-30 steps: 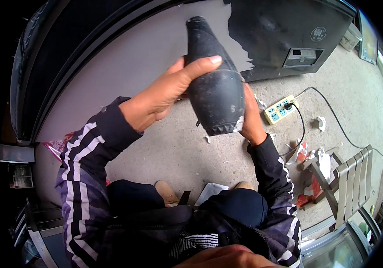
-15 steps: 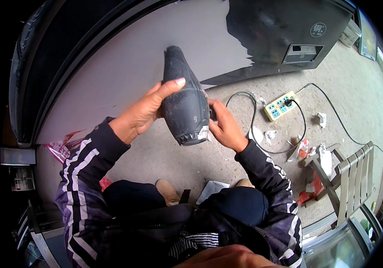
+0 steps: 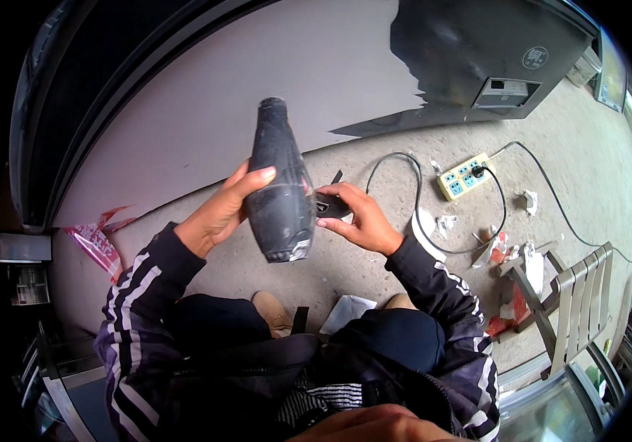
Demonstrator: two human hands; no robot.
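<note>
Black hair dryer [image 3: 279, 188] between left hand [image 3: 220, 214] and right hand [image 3: 360, 221].

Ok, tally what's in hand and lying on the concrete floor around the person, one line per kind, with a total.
Black hair dryer, held by left hand and right hand: 1
Power strip: 1
Black cable: 1
Slatted chair: 1
Red plastic wrapper: 1
Total: 5
</note>
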